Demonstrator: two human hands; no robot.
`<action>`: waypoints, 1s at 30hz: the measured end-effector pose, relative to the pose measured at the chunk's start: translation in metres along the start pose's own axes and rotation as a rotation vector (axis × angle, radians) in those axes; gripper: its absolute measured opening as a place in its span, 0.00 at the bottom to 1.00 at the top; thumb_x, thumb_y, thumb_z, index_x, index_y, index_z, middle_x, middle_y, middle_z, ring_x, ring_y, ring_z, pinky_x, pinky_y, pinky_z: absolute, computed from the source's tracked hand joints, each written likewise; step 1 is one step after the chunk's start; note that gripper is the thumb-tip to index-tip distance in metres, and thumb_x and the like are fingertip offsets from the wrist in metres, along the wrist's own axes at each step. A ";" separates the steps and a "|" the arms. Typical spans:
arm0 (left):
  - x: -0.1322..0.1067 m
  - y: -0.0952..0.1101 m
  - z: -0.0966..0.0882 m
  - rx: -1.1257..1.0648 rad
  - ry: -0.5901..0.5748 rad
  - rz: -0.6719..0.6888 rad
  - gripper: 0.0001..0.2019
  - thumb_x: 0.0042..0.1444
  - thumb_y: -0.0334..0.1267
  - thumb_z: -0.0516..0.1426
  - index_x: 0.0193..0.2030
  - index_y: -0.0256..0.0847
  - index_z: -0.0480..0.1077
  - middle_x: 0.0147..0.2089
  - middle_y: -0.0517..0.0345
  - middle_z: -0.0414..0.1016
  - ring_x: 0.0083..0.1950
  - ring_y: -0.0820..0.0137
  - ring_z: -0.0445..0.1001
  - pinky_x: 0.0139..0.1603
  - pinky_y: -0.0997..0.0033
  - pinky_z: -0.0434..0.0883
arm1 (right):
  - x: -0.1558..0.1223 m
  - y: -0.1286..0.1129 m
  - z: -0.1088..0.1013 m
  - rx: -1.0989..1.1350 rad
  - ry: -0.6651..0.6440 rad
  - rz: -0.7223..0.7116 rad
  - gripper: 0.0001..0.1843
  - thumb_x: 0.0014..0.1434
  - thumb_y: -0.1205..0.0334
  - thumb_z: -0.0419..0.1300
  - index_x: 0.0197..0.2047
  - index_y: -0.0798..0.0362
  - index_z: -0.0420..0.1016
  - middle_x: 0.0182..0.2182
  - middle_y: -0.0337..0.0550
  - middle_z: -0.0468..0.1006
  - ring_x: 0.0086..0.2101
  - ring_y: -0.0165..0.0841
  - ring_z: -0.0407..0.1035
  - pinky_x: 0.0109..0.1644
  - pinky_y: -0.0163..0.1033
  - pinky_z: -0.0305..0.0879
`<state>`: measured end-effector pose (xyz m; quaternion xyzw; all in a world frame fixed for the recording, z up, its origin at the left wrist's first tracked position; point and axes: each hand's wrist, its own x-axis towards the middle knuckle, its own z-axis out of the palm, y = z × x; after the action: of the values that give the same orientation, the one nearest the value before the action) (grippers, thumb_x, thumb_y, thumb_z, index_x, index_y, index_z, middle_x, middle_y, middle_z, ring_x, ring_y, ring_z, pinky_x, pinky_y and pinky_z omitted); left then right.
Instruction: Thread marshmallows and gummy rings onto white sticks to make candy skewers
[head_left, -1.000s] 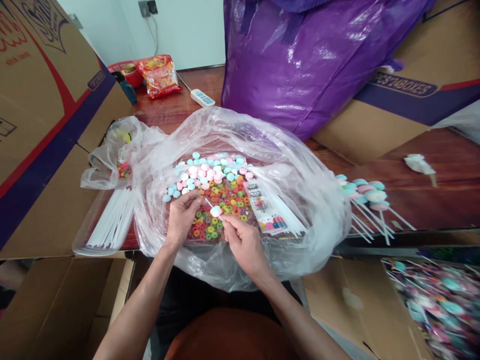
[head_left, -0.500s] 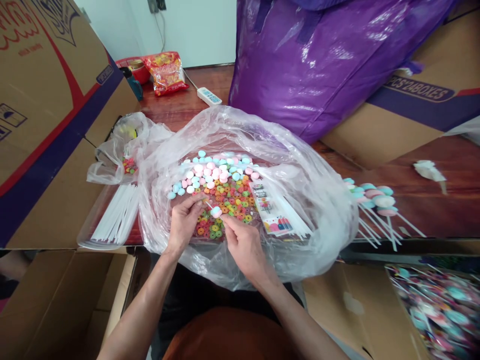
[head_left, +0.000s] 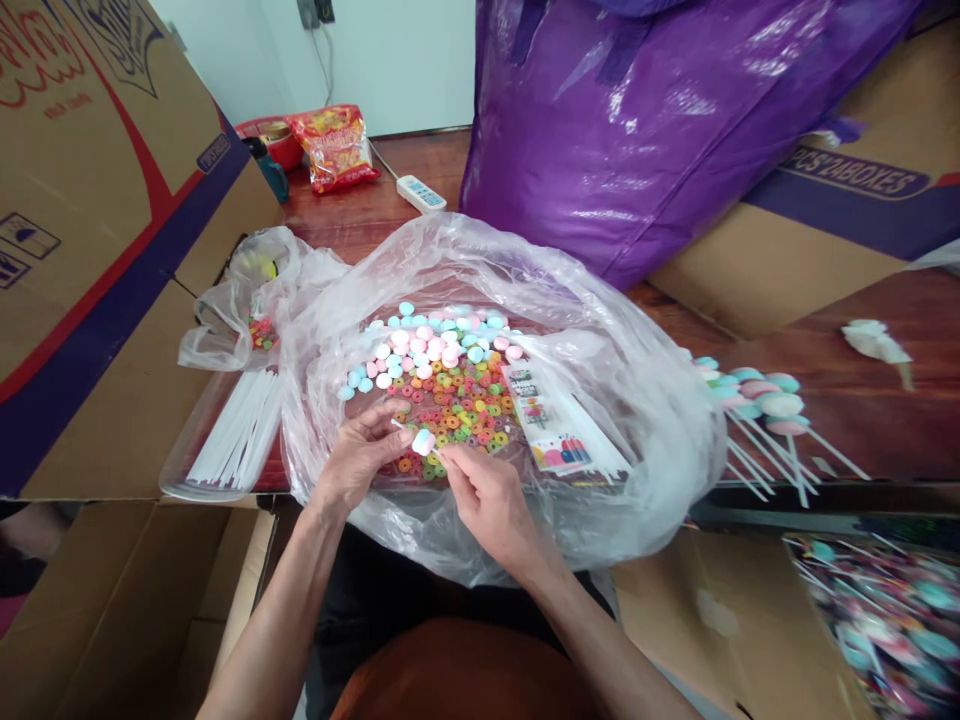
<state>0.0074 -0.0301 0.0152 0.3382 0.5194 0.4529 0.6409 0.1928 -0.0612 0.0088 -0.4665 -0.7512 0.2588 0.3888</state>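
My right hand (head_left: 487, 495) pinches the lower end of a white lollipop stick. Threaded on that stick is a pale pink, white and blue marshmallow (head_left: 424, 442). The stick's tip sticks out beyond it toward my left hand (head_left: 364, 455), whose fingers are bent together beside the tip with the thumb close to the marshmallow. What those fingers hold, if anything, is too small to make out. Beneath both hands lie colourful gummy rings (head_left: 469, 400) on a clear plastic bag (head_left: 645, 480), with loose pink, white and blue marshmallows (head_left: 420, 345) behind them.
White sticks (head_left: 236, 430) lie in a clear tray at left. A printed card (head_left: 544, 420) rests on more sticks at right. Finished marshmallow sticks (head_left: 780, 405) lie farther right, above an open box of wrapped ones (head_left: 892, 620). A purple bag (head_left: 600, 130) and cartons (head_left: 97, 250) stand behind.
The marshmallow on its stick has moved slightly down and left with my right hand. My left hand has come lower, its thumb now nearer the marshmallow.
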 end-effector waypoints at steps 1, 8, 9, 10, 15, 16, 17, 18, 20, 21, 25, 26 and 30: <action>-0.002 -0.001 0.001 0.021 -0.024 -0.003 0.25 0.41 0.43 0.73 0.48 0.42 0.78 0.28 0.62 0.76 0.30 0.76 0.73 0.34 0.77 0.71 | 0.000 -0.001 0.002 0.017 0.024 -0.005 0.15 0.70 0.66 0.48 0.35 0.52 0.72 0.26 0.40 0.75 0.26 0.29 0.68 0.33 0.33 0.61; 0.002 0.001 -0.001 0.115 -0.022 0.086 0.22 0.48 0.47 0.69 0.48 0.40 0.74 0.32 0.60 0.77 0.32 0.73 0.74 0.33 0.76 0.70 | 0.003 0.001 0.010 0.090 0.072 0.054 0.15 0.70 0.61 0.49 0.33 0.52 0.71 0.22 0.35 0.69 0.23 0.27 0.62 0.30 0.33 0.58; 0.009 0.005 -0.003 0.173 0.045 0.138 0.20 0.52 0.48 0.66 0.48 0.40 0.74 0.31 0.59 0.76 0.31 0.73 0.74 0.33 0.75 0.70 | 0.003 0.002 0.010 0.090 0.083 0.081 0.14 0.70 0.60 0.50 0.34 0.52 0.71 0.22 0.35 0.69 0.22 0.27 0.62 0.29 0.33 0.58; 0.016 0.009 -0.005 0.270 0.134 0.204 0.16 0.56 0.48 0.62 0.47 0.40 0.74 0.31 0.58 0.76 0.31 0.72 0.73 0.33 0.74 0.71 | 0.003 0.003 0.010 0.090 0.096 0.106 0.14 0.70 0.60 0.50 0.34 0.52 0.72 0.22 0.35 0.69 0.22 0.28 0.62 0.29 0.33 0.58; 0.055 0.022 -0.012 1.051 0.420 0.478 0.11 0.59 0.33 0.55 0.43 0.38 0.79 0.38 0.49 0.75 0.37 0.64 0.74 0.45 0.64 0.71 | -0.001 0.007 0.010 0.097 0.121 0.144 0.13 0.69 0.60 0.51 0.36 0.52 0.72 0.23 0.36 0.71 0.23 0.27 0.63 0.29 0.32 0.58; 0.059 0.021 -0.011 1.158 0.415 0.484 0.12 0.59 0.31 0.55 0.44 0.39 0.79 0.41 0.48 0.74 0.37 0.63 0.75 0.45 0.63 0.71 | -0.001 0.007 0.011 0.097 0.116 0.149 0.13 0.70 0.60 0.51 0.36 0.52 0.72 0.23 0.36 0.71 0.23 0.27 0.63 0.28 0.32 0.58; 0.061 0.019 -0.011 1.227 0.411 0.483 0.14 0.58 0.30 0.54 0.46 0.40 0.78 0.43 0.47 0.74 0.37 0.63 0.75 0.45 0.63 0.71 | -0.001 0.007 0.011 0.098 0.112 0.156 0.13 0.70 0.59 0.51 0.36 0.52 0.72 0.23 0.36 0.71 0.23 0.27 0.63 0.28 0.32 0.58; 0.061 0.016 -0.011 1.263 0.412 0.483 0.14 0.58 0.29 0.54 0.47 0.41 0.78 0.44 0.47 0.73 0.37 0.63 0.75 0.44 0.63 0.71 | -0.001 0.007 0.011 0.102 0.110 0.163 0.13 0.70 0.59 0.51 0.36 0.52 0.72 0.22 0.36 0.71 0.23 0.27 0.63 0.28 0.32 0.58; 0.059 0.011 -0.012 1.261 0.418 0.504 0.15 0.57 0.29 0.54 0.49 0.41 0.76 0.45 0.47 0.73 0.38 0.63 0.75 0.44 0.63 0.72 | -0.001 0.008 0.012 0.116 0.114 0.174 0.13 0.70 0.58 0.51 0.36 0.52 0.73 0.22 0.36 0.71 0.23 0.28 0.63 0.28 0.32 0.58; 0.057 0.009 -0.013 1.237 0.414 0.527 0.15 0.57 0.29 0.54 0.50 0.41 0.75 0.45 0.48 0.73 0.39 0.63 0.75 0.46 0.63 0.72 | -0.001 0.008 0.012 0.124 0.117 0.177 0.13 0.70 0.58 0.51 0.36 0.52 0.73 0.23 0.36 0.71 0.23 0.28 0.64 0.28 0.32 0.58; 0.052 0.008 -0.018 1.234 0.297 0.649 0.18 0.60 0.28 0.51 0.55 0.42 0.72 0.46 0.50 0.75 0.46 0.62 0.74 0.51 0.63 0.71 | -0.001 0.010 0.011 0.138 0.119 0.177 0.13 0.70 0.58 0.51 0.37 0.52 0.73 0.23 0.36 0.72 0.23 0.28 0.65 0.28 0.32 0.59; 0.053 0.010 -0.018 1.285 0.251 0.667 0.19 0.61 0.27 0.50 0.56 0.43 0.72 0.47 0.50 0.75 0.48 0.62 0.74 0.52 0.64 0.71 | -0.001 0.010 0.011 0.135 0.119 0.174 0.13 0.69 0.59 0.51 0.37 0.52 0.73 0.23 0.36 0.72 0.23 0.28 0.65 0.29 0.32 0.59; 0.066 0.020 -0.015 1.481 0.144 0.656 0.23 0.60 0.25 0.49 0.57 0.47 0.74 0.49 0.47 0.73 0.49 0.60 0.72 0.49 0.65 0.71 | -0.001 0.008 0.011 0.118 0.109 0.182 0.13 0.70 0.58 0.51 0.36 0.52 0.73 0.23 0.36 0.72 0.23 0.28 0.65 0.29 0.32 0.59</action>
<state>-0.0083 0.0382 0.0060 0.7797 0.5985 0.1770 0.0505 0.1884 -0.0590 -0.0035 -0.5224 -0.6671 0.3108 0.4307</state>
